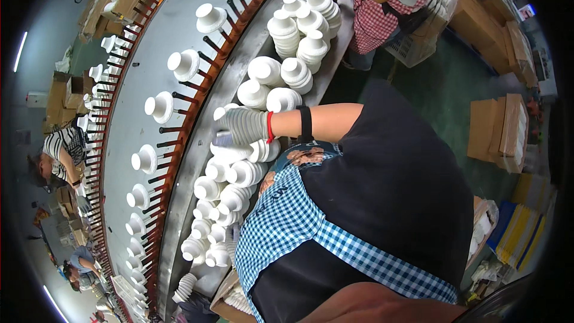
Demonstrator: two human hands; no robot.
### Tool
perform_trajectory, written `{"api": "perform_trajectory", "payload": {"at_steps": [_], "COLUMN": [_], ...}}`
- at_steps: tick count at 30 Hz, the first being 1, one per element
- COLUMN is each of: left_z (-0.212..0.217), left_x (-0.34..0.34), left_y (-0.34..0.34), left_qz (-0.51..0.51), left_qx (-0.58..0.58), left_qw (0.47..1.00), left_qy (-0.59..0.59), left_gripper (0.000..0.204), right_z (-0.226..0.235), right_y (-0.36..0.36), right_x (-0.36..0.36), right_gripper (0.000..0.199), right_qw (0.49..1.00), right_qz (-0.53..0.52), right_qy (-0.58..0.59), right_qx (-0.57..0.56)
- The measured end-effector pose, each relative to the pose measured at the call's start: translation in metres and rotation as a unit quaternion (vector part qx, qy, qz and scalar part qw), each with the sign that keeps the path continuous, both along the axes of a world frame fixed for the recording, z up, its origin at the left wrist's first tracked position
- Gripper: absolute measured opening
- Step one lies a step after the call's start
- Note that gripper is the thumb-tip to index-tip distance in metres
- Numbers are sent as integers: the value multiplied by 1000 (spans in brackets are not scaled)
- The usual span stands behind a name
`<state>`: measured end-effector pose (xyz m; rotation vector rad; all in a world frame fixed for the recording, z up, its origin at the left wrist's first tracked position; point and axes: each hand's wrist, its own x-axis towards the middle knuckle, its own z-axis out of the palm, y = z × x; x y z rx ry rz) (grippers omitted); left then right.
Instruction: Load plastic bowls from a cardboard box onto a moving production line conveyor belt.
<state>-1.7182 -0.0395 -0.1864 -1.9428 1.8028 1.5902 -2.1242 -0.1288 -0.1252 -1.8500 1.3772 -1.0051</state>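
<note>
My right hand point(242, 127), in a grey ribbed knit glove with a red band at the cuff, reaches over the piled white bowls. Its fingers are curled down at the edge of the pile; what lies inside them is hidden. Close above the hand a white bowl point(225, 111) shows, and more rimmed white bowls point(244, 173) lie nested in short stacks below it. Farther up stand taller stacks of white bowls point(296, 72). My left hand is not seen; bare skin shows at the lower edge.
Beside the metal ledge point(190, 170) a curved rail carries dark pegs point(186, 97), with white bowls point(159, 108) at their tips. A co-worker in a red checked apron point(379, 21) stands at the top. Cardboard boxes point(496, 132) stand right; other people work across the line.
</note>
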Motion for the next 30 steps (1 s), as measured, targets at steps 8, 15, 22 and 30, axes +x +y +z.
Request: {"api": "perform_trajectory", "payload": {"at_steps": [8,15,22,30], "left_z": [13,20,2,-29], "left_x": [-23,-15,4,19], "left_y": [-13,-3,58,83], "left_qz": [-57,-63,0,102], "left_qx": [27,68,56,-49], "left_qw": [998,995,996,985], "left_qy": [-26,-45,-68,-128], "left_gripper": [25,25,25,26], "right_z": [-69,-213,-209,-207], "right_y": [52,266,425,272], "right_x": [-108,-235,-205,-236], "right_gripper": [50,52,52,56], "right_qw": [973,777,624,730], "right_qz": [-172,-235,-183,-192], "right_qy": [26,220,235,285], "right_qx": [150,541,723,591]}}
